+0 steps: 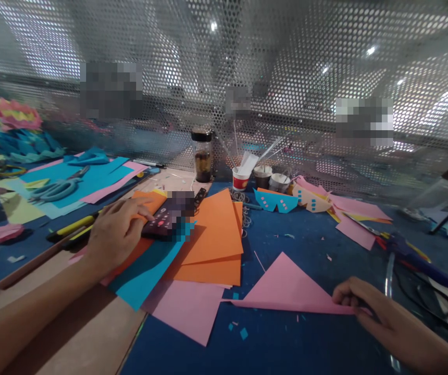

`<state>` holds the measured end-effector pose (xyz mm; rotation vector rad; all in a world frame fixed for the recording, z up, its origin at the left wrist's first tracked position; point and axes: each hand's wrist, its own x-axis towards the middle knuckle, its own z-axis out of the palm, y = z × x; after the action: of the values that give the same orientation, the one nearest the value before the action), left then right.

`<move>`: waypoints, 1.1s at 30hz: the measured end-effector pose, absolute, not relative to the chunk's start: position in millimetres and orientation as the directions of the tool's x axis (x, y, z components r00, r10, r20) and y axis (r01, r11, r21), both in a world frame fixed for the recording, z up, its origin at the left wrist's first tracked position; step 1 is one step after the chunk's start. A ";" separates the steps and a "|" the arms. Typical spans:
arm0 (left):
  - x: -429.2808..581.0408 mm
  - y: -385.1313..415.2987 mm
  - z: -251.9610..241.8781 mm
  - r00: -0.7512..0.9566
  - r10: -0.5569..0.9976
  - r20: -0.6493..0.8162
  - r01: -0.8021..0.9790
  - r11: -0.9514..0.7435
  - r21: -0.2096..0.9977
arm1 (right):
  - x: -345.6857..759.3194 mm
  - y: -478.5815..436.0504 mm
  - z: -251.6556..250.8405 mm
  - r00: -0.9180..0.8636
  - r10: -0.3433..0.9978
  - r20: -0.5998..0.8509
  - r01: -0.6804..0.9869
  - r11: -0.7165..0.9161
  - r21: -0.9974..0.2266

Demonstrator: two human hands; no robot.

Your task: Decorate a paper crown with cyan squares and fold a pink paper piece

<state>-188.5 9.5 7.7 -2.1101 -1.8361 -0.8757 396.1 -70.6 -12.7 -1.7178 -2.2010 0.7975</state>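
My left hand (114,232) reaches over a dark phone (160,225), its fingers stretched out and a fingertip touching the lit screen. The phone lies on orange sheets (212,229) and a blue sheet (141,281), and part of its screen is blurred out. At the right, my right hand (368,307) has its fingers curled onto the right corner of a pink paper (282,286). That paper is folded into a triangle with a narrow strip turned along its near edge. Another pink sheet (193,307) lies beside it, partly under the orange ones.
Blue-handled scissors (56,190) rest on coloured paper at the left, near yellow-black cutters (71,227). A drink jar (202,159), a red-white cup (240,179) and blue paper glasses (276,200) stand by the perforated metal screen. A glue gun (415,255) and cables lie right.
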 end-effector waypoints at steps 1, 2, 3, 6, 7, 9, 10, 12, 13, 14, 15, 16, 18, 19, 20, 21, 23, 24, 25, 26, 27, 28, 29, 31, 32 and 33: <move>-188.6 9.3 7.3 0.049 0.830 0.555 0.958 -0.197 0.210 | 395.8 -70.8 -13.2 -0.276 0.952 -0.134 0.820 0.160 -0.550; -188.7 9.2 6.8 0.053 0.831 0.554 0.960 -0.194 0.200 | 394.9 -71.4 -13.9 -0.265 0.957 -0.120 0.819 0.158 -0.551; -188.9 9.2 6.3 0.058 0.832 0.551 0.963 -0.193 0.189 | 393.6 -72.3 -14.7 -0.255 0.961 -0.105 0.817 0.156 -0.556; -189.3 9.2 5.0 0.073 0.837 0.542 0.968 -0.191 0.164 | 388.1 -75.7 -16.4 -0.231 0.970 -0.070 0.808 0.151 -0.570; -189.2 9.2 4.7 0.078 0.838 0.541 0.969 -0.192 0.158 | 386.6 -76.6 -16.5 -0.224 0.972 -0.064 0.808 0.149 -0.570; -188.9 9.0 4.4 0.086 0.838 0.539 0.970 -0.194 0.146 | 385.3 -77.2 -15.8 -0.214 0.976 -0.050 0.813 0.149 -0.563; -188.7 8.8 4.4 0.087 0.837 0.540 0.971 -0.193 0.143 | 385.7 -76.8 -15.2 -0.213 0.976 -0.047 0.814 0.151 -0.560; -188.6 8.5 4.7 0.080 0.834 0.547 0.973 -0.186 0.140 | 388.3 -74.8 -14.0 -0.236 0.969 -0.067 0.815 0.160 -0.557; -188.7 8.5 5.0 0.073 0.831 0.552 0.974 -0.180 0.141 | 390.1 -73.4 -13.4 -0.248 0.965 -0.083 0.815 0.162 -0.557; -188.9 8.5 5.4 0.067 0.829 0.555 0.974 -0.174 0.142 | 392.0 -72.1 -12.9 -0.260 0.960 -0.102 0.815 0.162 -0.556; -189.1 8.5 5.8 0.064 0.829 0.556 0.975 -0.170 0.142 | 393.8 -70.9 -12.5 -0.269 0.956 -0.118 0.817 0.162 -0.553; -189.3 8.6 6.1 0.062 0.829 0.555 0.975 -0.168 0.142 | 395.3 -70.0 -12.4 -0.271 0.954 -0.127 0.819 0.160 -0.551; -189.5 8.5 6.7 0.060 0.833 0.551 0.976 -0.165 0.143 | 396.9 -69.2 -12.8 -0.270 0.954 -0.133 0.823 0.157 -0.545; -189.3 8.4 6.7 0.058 0.834 0.548 0.976 -0.162 0.144 | 397.1 -69.2 -13.4 -0.275 0.951 -0.140 0.824 0.158 -0.544; -189.0 8.3 6.7 0.053 0.834 0.549 0.977 -0.158 0.145 | 396.9 -69.6 -14.2 -0.277 0.951 -0.141 0.823 0.159 -0.546; -188.6 8.2 6.5 0.047 0.832 0.553 0.977 -0.153 0.147 | 396.4 -70.0 -15.2 -0.275 0.952 -0.134 0.819 0.159 -0.551; -187.7 8.2 6.1 0.033 0.824 0.565 0.978 -0.143 0.152 | 394.7 -71.1 -16.8 -0.264 0.959 -0.106 0.810 0.161 -0.564; -187.2 8.3 6.1 0.029 0.820 0.571 0.978 -0.142 0.155 | 393.5 -71.6 -17.1 -0.253 0.964 -0.087 0.807 0.160 -0.569; -186.7 8.4 6.5 0.026 0.816 0.578 0.977 -0.143 0.159 | 392.0 -71.9 -16.8 -0.244 0.967 -0.075 0.806 0.160 -0.570; -185.8 8.3 7.2 0.025 0.809 0.588 0.975 -0.149 0.163 | 390.2 -72.2 -15.7 -0.247 0.966 -0.076 0.807 0.161 -0.568; -184.3 8.1 8.5 0.029 0.800 0.600 0.972 -0.162 0.169 | 388.0 -72.6 -13.8 -0.253 0.964 -0.084 0.811 0.164 -0.561; -182.0 7.5 10.3 0.035 0.788 0.615 0.967 -0.181 0.177 | 385.5 -73.0 -11.3 -0.267 0.959 -0.098 0.815 0.170 -0.554; -178.6 6.5 12.4 0.053 0.770 0.636 0.959 -0.217 0.183 | 382.7 -73.5 -8.2 -0.290 0.949 -0.120 0.816 0.180 -0.549; -167.0 2.6 17.1 0.119 0.744 0.657 0.926 -0.322 0.196 | 376.3 -74.7 -1.0 -0.281 0.957 -0.074 0.818 0.199 -0.540; -158.5 -0.5 19.3 0.157 0.735 0.660 0.903 -0.378 0.205 | 373.1 -75.1 2.7 -0.282 0.957 -0.069 0.819 0.203 -0.537; -148.0 -4.5 21.0 0.210 0.731 0.649 0.877 -0.435 0.206 | 370.0 -75.3 6.4 -0.285 0.955 -0.083 0.822 0.199 -0.533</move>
<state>-148.0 -4.5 21.0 -2.2739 -1.5382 -1.0351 370.0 -75.3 6.4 -1.6888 -2.2104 0.7158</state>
